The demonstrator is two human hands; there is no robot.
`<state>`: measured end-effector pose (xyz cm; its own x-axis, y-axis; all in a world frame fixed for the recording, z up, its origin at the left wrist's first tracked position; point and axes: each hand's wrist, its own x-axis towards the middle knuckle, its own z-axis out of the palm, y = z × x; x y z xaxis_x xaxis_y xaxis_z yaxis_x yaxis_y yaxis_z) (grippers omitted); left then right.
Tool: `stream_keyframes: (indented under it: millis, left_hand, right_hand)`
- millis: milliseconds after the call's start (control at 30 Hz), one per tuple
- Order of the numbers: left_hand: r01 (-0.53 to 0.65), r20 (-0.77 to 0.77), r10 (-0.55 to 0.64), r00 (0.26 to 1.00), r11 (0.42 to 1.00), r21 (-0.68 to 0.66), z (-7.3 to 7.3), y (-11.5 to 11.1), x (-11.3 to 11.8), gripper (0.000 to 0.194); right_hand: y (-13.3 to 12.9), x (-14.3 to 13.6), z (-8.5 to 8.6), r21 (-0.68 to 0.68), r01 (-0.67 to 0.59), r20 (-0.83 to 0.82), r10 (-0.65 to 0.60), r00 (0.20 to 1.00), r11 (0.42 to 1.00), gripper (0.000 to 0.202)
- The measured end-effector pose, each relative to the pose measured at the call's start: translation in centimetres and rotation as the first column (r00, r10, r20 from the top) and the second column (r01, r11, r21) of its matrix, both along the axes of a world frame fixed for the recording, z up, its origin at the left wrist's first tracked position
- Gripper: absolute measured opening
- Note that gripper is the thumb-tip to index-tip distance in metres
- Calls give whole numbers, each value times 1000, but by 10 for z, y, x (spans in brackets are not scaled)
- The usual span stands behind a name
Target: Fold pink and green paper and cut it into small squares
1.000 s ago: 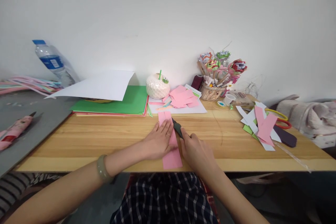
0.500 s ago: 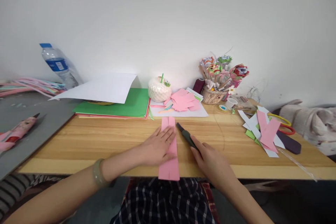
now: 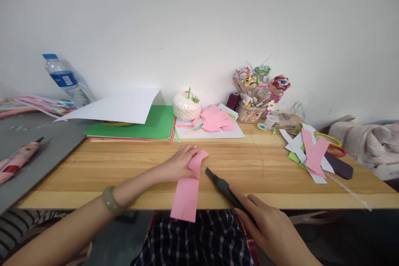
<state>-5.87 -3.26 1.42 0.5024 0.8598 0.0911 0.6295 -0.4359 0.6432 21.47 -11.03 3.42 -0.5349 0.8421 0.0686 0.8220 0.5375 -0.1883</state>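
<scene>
My left hand (image 3: pixel 182 164) is closed on a pink paper strip (image 3: pixel 185 199), thumb and fingers pinching its middle. The strip's upper end is bent and lifted, and its lower end sticks out past the table's front edge with a short slit in it. My right hand (image 3: pixel 264 224) grips a utility knife (image 3: pixel 222 187) with a dark green handle, its dark tip pointing up and left. Knife and strip are apart, with bare wood between them.
Green paper sheets (image 3: pixel 158 122), a white ball-shaped ornament (image 3: pixel 187 107) and pink paper pieces (image 3: pixel 216 118) lie along the back. A basket of paper flowers (image 3: pixel 251 113) stands behind. Paper scraps (image 3: pixel 316 156) and a scissors handle (image 3: pixel 335 149) are right, a glue gun (image 3: pixel 20 160) left.
My left hand went from lying flat on the strip to gripping it, pulling it left and lifting its upper end. My right hand drew the knife back toward me.
</scene>
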Motion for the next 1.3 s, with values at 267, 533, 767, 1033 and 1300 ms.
stream_keyframes:
  millis: [267,533,767,1033,1300]
  left_hand:
    - [67,41,-68,997,998,15,-2,1,-3,71]
    - [174,-69,-174,982,985,4,14,-6,9,34]
    - [129,-34,-132,991,989,-78,10,-4,7,51]
    - [7,241,93,966,923,-385,20,6,15,32]
    - [-24,218,129,967,902,-430,24,11,19,25]
  right_hand:
    - [-5,-3,-2,25,-20,29,19,999,999,40]
    - [-8,5,-2,50,37,44,-39,998,998,41]
    - [-11,7,1,-2,69,28,-69,997,998,41]
    - [-14,3,4,-45,45,32,-44,999,998,43]
    - [-12,-2,5,-30,21,42,-19,999,999,41]
